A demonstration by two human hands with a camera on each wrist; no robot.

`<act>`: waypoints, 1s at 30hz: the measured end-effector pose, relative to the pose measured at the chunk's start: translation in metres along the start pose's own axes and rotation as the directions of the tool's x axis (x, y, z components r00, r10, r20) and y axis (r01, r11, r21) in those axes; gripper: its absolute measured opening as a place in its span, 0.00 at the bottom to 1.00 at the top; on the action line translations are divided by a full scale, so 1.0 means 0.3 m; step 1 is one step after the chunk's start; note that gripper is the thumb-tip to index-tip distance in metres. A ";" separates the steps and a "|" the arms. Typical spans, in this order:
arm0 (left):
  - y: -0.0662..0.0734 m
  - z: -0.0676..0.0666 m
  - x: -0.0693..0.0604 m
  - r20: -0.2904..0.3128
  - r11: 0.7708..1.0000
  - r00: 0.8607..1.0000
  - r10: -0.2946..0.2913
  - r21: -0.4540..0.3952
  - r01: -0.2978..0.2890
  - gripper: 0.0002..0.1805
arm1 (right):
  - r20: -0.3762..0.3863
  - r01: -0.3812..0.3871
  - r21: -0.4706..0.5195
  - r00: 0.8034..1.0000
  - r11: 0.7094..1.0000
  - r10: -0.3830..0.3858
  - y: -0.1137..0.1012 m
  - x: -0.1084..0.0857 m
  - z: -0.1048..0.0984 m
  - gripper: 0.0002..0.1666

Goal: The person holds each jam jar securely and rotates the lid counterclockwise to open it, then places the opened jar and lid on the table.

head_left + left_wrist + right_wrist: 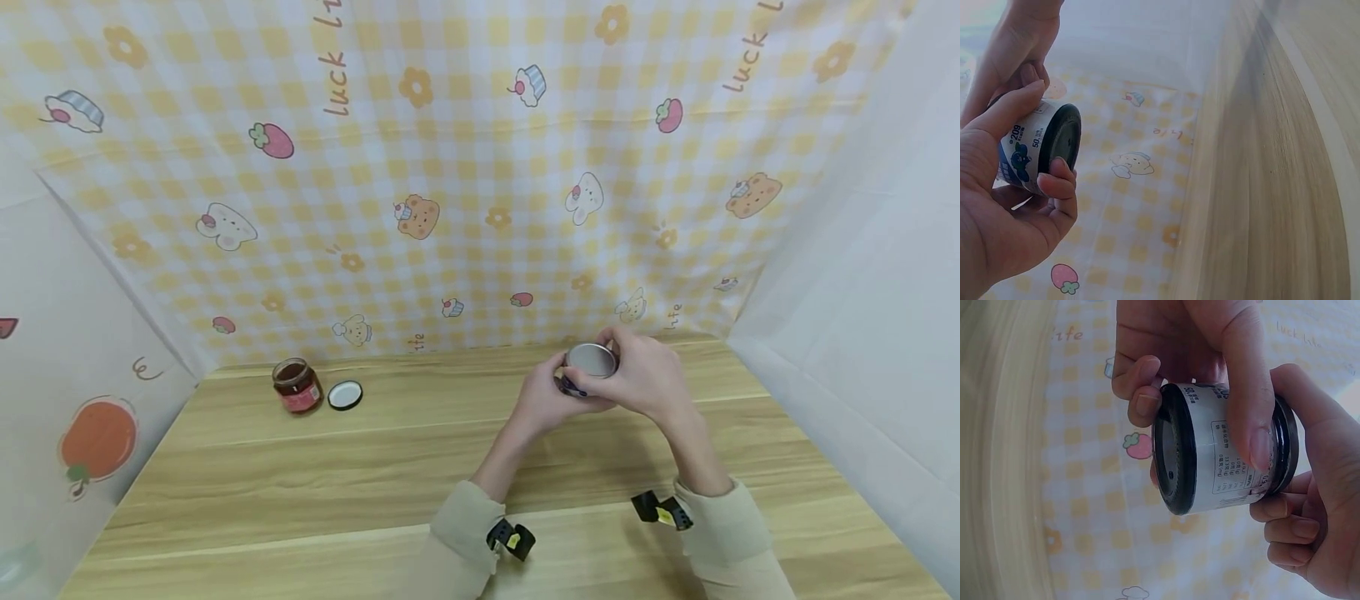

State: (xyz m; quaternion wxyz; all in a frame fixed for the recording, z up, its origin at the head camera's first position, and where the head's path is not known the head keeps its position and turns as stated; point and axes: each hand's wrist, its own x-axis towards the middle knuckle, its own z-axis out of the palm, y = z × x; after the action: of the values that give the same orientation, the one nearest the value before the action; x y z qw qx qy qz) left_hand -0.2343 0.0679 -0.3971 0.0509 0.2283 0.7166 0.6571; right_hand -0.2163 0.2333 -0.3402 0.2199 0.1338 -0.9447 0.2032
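A jar with a white label (1219,450) and a grey-topped lid (591,360) is held up above the right part of the table, near its back edge. My left hand (542,396) grips the jar's body, its thumb across the label in the right wrist view. At the lid end, the fingers and thumb of my right hand (647,371) hold the dark rim. Blueberries are printed on the label (1021,159) in the left wrist view, where the jar's dark base faces the camera. Whether the lid is loose cannot be told.
At the table's back left stands an uncovered glass jar (298,392) with dark contents and a red label. Beside it lies a round lid (345,395), white inside up. A checkered cloth (457,167) hangs behind the wooden table (315,483); pale sheets flank both sides.
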 end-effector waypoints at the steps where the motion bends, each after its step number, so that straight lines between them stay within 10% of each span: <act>1: -0.001 -0.004 -0.002 -0.002 1.000 1.000 0.006 0.003 -0.006 0.27 | -0.001 0.009 0.002 1.000 1.000 -0.009 -0.005 0.000 0.001 0.32; 30: 0.046 -0.131 -0.108 -0.045 0.997 0.999 0.025 0.072 -0.022 0.28 | -0.013 0.146 0.048 0.989 0.988 -0.146 -0.138 0.010 0.026 0.30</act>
State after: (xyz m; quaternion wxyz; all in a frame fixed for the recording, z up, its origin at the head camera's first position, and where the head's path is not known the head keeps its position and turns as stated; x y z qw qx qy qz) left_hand -0.2164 0.0194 -0.3861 0.0188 0.2233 0.7378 0.6368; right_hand -0.2076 0.1929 -0.3318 0.2356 0.2069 -0.9260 0.2101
